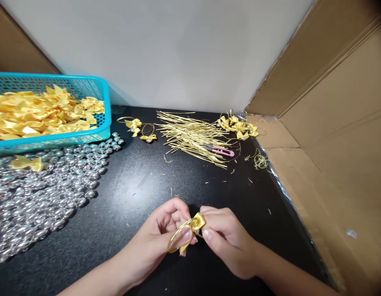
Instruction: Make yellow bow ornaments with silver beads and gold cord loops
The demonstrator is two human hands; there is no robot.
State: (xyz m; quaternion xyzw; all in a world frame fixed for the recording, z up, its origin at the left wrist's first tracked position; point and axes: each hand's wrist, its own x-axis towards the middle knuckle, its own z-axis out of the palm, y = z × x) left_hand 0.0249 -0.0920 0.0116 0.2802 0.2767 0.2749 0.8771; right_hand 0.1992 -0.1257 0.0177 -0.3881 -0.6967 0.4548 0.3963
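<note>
A yellow ribbon bow point(198, 221) on a looped gold cord point(174, 238) is held between my two hands, low in the head view. My left hand point(164, 230) pinches the bow and loop between thumb and fingers. From the other side, my right hand point(225, 236) closes its thumb and curled fingers at the bow's right edge, where a short bit of cord shows. Exactly what the right fingertips grip is partly hidden. Past the hands lies a pile of gold cords point(190, 135) with a pink-handled cutter point(222, 151) on it.
A turquoise basket point(104, 107) of yellow bows stands back left. Many silver beads point(54, 193) spread before it, with a loose bow point(26, 163) on top. Looped bows point(148, 137) and a finished-looking cluster point(238, 125) lie farther back. Cord scraps point(260, 161) and cardboard point(332, 102) are at right.
</note>
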